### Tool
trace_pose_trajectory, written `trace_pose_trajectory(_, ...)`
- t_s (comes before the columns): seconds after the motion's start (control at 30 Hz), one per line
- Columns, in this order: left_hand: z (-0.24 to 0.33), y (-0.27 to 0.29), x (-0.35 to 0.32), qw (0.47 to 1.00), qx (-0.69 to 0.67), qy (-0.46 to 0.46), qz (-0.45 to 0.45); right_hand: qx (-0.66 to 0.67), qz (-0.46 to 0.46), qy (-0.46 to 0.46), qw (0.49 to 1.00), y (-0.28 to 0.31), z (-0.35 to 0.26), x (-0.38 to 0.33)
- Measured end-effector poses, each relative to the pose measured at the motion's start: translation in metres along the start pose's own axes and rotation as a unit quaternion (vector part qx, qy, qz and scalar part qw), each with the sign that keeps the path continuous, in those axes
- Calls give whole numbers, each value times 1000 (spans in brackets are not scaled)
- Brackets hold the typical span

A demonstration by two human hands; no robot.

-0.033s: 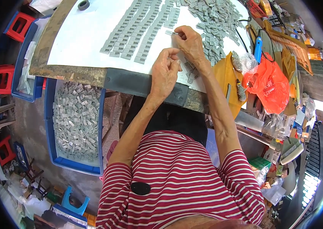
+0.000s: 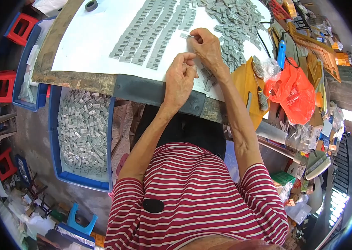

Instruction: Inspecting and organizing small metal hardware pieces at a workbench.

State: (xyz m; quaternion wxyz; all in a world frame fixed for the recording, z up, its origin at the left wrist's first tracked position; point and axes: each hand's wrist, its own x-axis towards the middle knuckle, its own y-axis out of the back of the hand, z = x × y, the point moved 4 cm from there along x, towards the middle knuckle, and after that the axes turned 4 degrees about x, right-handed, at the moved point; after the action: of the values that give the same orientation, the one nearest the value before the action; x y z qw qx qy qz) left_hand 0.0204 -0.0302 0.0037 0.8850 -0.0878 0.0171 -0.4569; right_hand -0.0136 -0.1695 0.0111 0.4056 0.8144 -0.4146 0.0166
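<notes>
Grey plates (image 2: 136, 31) are on the counter (image 2: 76, 82), top centre of frame, over a white sheet (image 2: 88, 50). Loose heap (image 2: 238, 21) upper right of centre, overlapped rows (image 2: 156, 54) left of it, one single plate (image 2: 184, 36) just below the short rightmost row, at the right hand's (image 2: 207, 48) fingertips.

Step reads as placing that plate. To do it well: keep forearms clear of the heap and rows, line up on the row above, match its overlap and dark-square orientation, press lightly so neighbours don't slide. Left hand (image 2: 179, 79) could steady the row end.

Grip: right narrow, thumb and forefinger close; can't tell if pinching or only touching. Left curled, also narrow; can't tell if anything's in it.

Hard to see: heap and rows run off the top edge; right wrist partly covers loose plates below it; left palm hidden; plate markings too small to make out.
</notes>
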Motion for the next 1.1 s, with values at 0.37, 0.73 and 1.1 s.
trace_pose_trajectory(0.37, -3, -2, 0, 999, 29, 3, -18, -8, 22, 29, 999, -9, 2, 7)
trace_pose_trajectory(0.73, -2, -2, 0, 999, 32, 3, -24, -16, 46, 19, 999, -14, 4, 10)
trace_pose_trajectory(1.1, -3, -2, -1, 998, 41, 4, -40, -32, 36, 30, 998, -16, 2, 11)
